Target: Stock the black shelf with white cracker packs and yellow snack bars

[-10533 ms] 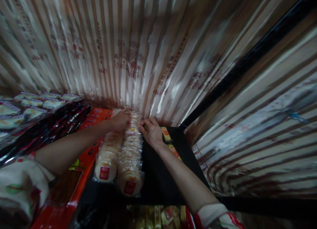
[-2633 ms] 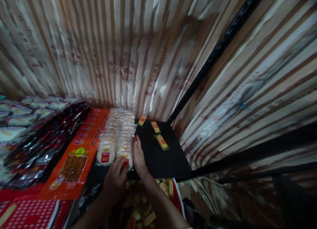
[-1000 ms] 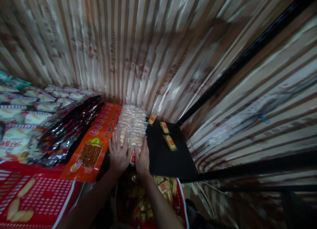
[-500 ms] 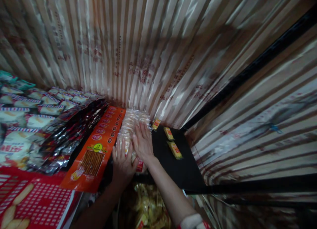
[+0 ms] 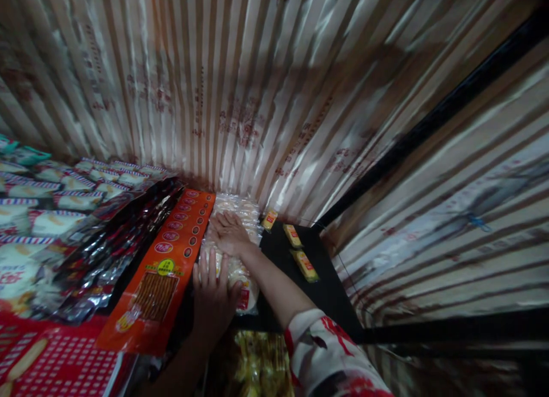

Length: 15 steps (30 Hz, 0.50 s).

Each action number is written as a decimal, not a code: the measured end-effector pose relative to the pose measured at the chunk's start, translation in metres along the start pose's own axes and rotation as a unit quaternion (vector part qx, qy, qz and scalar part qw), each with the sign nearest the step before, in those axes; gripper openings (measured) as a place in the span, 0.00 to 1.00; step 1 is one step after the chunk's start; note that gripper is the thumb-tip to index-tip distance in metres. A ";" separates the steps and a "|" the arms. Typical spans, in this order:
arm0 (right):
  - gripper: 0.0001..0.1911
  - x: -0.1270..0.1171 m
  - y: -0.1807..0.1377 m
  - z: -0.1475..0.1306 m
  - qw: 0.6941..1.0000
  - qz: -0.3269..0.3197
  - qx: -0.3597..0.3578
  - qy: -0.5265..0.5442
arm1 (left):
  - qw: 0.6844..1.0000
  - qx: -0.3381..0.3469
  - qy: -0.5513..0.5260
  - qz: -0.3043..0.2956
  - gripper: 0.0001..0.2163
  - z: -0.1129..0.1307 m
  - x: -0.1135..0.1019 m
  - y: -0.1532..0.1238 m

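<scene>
Rows of clear-wrapped, pale round snacks (image 5: 244, 214) lie on the black shelf top (image 5: 278, 294). My right hand (image 5: 229, 234) rests flat on these packs, palm down with the fingers stretched toward the upper left. Just nearer to me, my left hand (image 5: 213, 291) touches their left front part, its fingers extended and the thumb apart. A pack with a red label shows beside the left thumb. Close along the left of the packs lies a long orange snack packet (image 5: 160, 265) with a picture of brown sticks on it.
Small yellow packets (image 5: 304, 265) lie to the right on the black surface. Dark shiny packets (image 5: 124, 242) and several white snack bags (image 5: 64, 222) fill the left, above a red checked package (image 5: 64, 357). Gold-wrapped items (image 5: 261, 362) sit below. A striped sheet wall (image 5: 240, 88) and black poles (image 5: 429, 119) enclose the shelf.
My right hand has slid left across the wrapped packs, and its patterned sleeve now shows more. My left hand has shifted slightly down. The view has tilted a little.
</scene>
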State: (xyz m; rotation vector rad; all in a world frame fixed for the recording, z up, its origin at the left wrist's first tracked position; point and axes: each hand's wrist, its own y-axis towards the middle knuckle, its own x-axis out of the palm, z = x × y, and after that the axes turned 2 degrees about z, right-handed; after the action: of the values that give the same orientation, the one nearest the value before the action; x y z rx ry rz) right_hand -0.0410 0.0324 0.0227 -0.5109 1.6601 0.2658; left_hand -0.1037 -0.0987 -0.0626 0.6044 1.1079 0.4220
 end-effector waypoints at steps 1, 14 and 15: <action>0.31 -0.002 -0.001 -0.001 1.000 0.016 -0.009 -0.002 | 1.000 -0.003 0.000 0.003 0.26 0.000 0.000 0.000; 0.28 0.004 0.002 -0.004 0.997 -0.050 -0.061 0.014 | 0.999 -0.006 -0.007 0.035 0.27 0.002 0.001 0.000; 0.29 0.004 0.001 -0.004 0.997 -0.042 -0.063 0.015 | 0.999 -0.005 -0.005 0.037 0.26 0.003 0.000 0.001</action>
State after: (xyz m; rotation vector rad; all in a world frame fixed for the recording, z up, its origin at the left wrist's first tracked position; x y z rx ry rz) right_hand -0.0456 0.0312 0.0191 -0.6817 1.6536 0.3027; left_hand -0.1012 -0.0987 -0.0618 0.6397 1.0763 0.4865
